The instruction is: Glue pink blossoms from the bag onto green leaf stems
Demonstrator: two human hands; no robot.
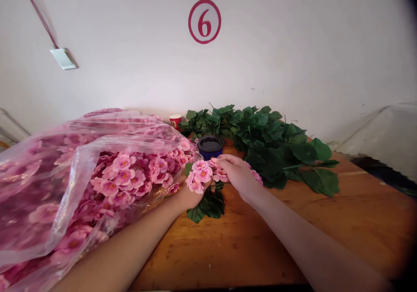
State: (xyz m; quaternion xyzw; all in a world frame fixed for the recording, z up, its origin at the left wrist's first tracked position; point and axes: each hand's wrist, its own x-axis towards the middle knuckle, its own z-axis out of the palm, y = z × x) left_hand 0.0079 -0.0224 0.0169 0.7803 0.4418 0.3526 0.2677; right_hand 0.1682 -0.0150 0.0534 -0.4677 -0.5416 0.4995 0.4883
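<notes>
"Since I'm watching from afar, where's the blossom sprig [199,175]?"

"Lying crosswise between my hands, long axis side to side. The left hand [192,197], nearer, cups its pink cluster; the right hand [237,174] pinches farther along, above a dark leaf sprig [206,206]."

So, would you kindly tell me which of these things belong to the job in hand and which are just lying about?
In use:
left hand, right hand, pink blossoms, leaf sprig; probably also bagged blossoms, leaf pile

Lying about:
blue pot, red cup, wall plate
</notes>
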